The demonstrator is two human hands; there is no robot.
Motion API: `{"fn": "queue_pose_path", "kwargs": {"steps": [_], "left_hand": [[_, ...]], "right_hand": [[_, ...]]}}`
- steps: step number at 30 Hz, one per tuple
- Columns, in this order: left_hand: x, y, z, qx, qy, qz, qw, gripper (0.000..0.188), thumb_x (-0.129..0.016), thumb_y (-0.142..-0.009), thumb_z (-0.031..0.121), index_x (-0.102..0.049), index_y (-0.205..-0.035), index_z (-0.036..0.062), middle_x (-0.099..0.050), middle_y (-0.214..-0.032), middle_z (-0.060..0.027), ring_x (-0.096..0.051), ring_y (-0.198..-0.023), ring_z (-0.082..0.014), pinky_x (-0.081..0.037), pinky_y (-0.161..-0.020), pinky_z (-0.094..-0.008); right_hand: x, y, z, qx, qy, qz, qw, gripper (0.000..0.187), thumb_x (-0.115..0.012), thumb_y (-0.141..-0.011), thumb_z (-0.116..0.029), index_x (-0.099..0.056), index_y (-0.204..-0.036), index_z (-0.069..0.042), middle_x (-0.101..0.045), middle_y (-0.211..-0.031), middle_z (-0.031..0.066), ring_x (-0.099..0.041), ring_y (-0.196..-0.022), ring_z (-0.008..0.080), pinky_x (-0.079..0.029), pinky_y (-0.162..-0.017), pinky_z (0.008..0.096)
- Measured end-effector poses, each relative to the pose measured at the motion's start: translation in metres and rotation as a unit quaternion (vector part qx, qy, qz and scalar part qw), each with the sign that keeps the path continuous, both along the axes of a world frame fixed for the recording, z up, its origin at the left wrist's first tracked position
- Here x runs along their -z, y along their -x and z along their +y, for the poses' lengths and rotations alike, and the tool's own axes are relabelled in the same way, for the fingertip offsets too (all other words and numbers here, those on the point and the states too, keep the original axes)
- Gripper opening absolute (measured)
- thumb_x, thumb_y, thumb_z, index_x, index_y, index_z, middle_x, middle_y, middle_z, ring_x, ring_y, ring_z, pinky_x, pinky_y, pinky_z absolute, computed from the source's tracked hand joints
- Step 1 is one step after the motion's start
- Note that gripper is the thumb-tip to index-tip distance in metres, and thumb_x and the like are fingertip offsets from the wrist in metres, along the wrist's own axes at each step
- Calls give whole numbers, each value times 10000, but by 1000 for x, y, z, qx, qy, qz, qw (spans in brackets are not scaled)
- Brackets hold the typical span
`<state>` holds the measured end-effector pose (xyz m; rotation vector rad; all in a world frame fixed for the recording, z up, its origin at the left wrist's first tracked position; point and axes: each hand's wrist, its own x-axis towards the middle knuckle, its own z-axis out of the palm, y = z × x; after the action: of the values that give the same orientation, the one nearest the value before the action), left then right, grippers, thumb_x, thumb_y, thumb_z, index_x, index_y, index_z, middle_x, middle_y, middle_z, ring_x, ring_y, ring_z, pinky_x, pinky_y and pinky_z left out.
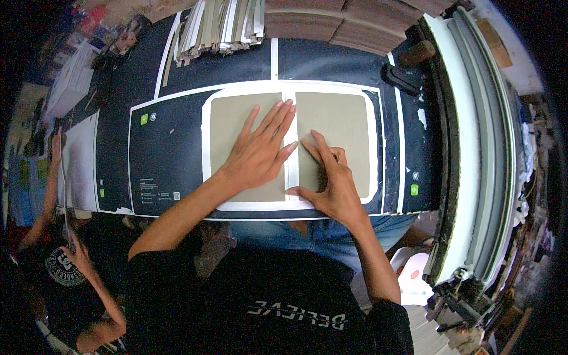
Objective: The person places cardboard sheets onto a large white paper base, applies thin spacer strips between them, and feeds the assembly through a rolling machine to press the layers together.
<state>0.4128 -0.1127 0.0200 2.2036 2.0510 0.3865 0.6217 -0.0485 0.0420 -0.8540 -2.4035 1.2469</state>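
Observation:
Two grey-brown boards, a left board [228, 127] and a right board [340, 121], lie side by side on a white sheet with rounded corners [206, 148]. Between them runs a narrow white strip [292, 168]. My left hand [260, 148] rests flat on the left board, fingers stretched toward the strip, its thumb tip reaching across it. Over the right board is my right hand [331, 177], its fingers bent and its thumb spread away from them. That thumb tip touches the lower part of the strip, and nothing shows in its grasp.
Dark printed sheeting [165, 136] covers the table. A bundle of thin strips [219, 26] lies at the back, beside brown boards [307, 26]. Along the right stands a machine with long rollers [473, 148]. At far left, a co-worker's hand [77, 254] holds a sheet; stacked paper [71, 80] sits behind.

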Motion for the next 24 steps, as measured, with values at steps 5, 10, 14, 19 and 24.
{"fn": "queue_pose_path", "kwargs": {"steps": [5, 10, 14, 19, 24], "left_hand": [[2, -1, 2, 1, -3, 3, 1000, 691, -457, -1056, 333, -195, -1611, 14, -227, -1680, -164, -198, -1564, -299, -87, -1261, -552], [4, 1, 0, -5, 0, -7, 1000, 702, -468, -1047, 338, -202, -1607, 9, -235, -1677, -165, -197, -1564, -298, -90, -1261, -555], [6, 1, 0, 0, -6, -1, 1000, 700, -458, -1049, 339, -202, -1605, -1, -238, -1676, -163, -205, -1561, -299, -94, -1259, -555], [2, 3, -1, 3, 4, 7, 1000, 689, -436, -1052, 324, -196, -1603, -13, -205, -1687, -165, -184, -1568, -296, -87, -1262, -544], [-4, 3, -2, 11, 17, -6, 1000, 714, -427, -1048, 331, -161, -1612, -19, -168, -1694, -185, -152, -1576, -309, -57, -1268, -539]], "right_hand": [[0, 2, 0, 9, -26, -16, 1000, 1176, -934, -650, -163, -250, -1601, -67, -588, -1455, 108, -487, -1235, 356, -405, -1134, 449], [2, 4, -3, 1, -26, -33, 999, 1197, -931, -647, -165, -221, -1605, -60, -567, -1473, 118, -462, -1268, 368, -382, -1155, 453], [-7, 6, -8, 18, -28, -45, 998, 1160, -937, -645, -175, -272, -1588, -51, -576, -1463, 128, -477, -1275, 361, -396, -1143, 445], [-18, -3, 19, 21, 92, -6, 996, 849, -904, -719, -174, -498, -1443, 6, -595, -1393, 245, -573, -1272, 365, -463, -1082, 441], [2, -7, 39, 41, -230, -36, 972, 721, -790, -846, -221, -472, -1439, 36, -436, -1511, 318, -441, -1388, 487, -368, -1162, 503]]}}
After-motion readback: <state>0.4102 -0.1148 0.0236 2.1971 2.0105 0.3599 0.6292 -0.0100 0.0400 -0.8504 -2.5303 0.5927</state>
